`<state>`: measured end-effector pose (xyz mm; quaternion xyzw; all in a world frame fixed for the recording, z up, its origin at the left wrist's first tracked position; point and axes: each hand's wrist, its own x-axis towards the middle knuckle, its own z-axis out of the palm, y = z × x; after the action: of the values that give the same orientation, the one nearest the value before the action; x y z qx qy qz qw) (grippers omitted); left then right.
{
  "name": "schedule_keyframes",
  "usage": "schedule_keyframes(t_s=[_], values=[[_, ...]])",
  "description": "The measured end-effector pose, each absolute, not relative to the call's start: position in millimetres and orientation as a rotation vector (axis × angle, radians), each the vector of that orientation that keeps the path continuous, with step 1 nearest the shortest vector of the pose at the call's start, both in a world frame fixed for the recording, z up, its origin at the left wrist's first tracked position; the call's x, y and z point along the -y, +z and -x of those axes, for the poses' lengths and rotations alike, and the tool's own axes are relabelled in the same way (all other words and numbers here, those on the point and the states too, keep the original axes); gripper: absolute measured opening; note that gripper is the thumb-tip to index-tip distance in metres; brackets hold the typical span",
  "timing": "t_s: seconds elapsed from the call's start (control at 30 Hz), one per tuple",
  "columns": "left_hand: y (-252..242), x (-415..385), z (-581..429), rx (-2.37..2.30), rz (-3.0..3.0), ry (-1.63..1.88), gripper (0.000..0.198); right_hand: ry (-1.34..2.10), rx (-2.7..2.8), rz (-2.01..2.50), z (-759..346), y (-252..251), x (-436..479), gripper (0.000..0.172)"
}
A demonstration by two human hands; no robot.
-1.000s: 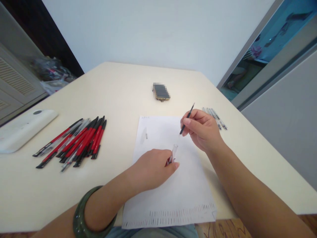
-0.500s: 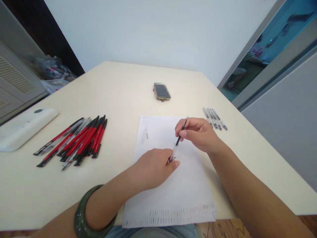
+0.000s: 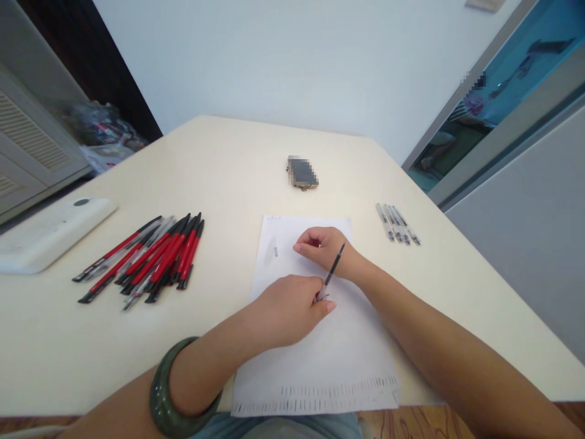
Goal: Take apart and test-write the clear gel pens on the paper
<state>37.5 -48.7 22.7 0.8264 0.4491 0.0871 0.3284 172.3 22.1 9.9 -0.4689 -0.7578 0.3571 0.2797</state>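
My left hand is closed around the clear barrel of a pen above the sheet of paper. A dark refill with a pointed tip sticks up out of it. My right hand is over the paper's upper part, fingers loosely curled, with the thumb and forefinger slightly apart and nothing visible between them. Left of its fingertips lie a clear pen cap and a small grey spring-like piece. Rows of short pen strokes run along the paper's lower edge.
Red and clear pens lie in a pile on the left. Several clear pens lie side by side at the right. A white device rests at the far left, and a dark pixelated object towards the back of the table.
My right hand has let go of the dark refill and moved left, towards the small pieces on the paper. My left hand still holds the pen. The view has shifted slightly.
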Motion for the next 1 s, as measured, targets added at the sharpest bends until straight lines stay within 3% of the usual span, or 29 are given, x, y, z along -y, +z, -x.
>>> schedule_keyframes(t_s=[0.23, 1.0], values=[[22, 50, -37, -1.175, -2.174, 0.223, 0.027, 0.654, 2.255, 1.370, -139, 3, -37, 0.012], [22, 50, -38, -1.179, -2.171, 0.252, 0.027, 0.381, 2.620, 1.745, -148, 16, -42, 0.018]])
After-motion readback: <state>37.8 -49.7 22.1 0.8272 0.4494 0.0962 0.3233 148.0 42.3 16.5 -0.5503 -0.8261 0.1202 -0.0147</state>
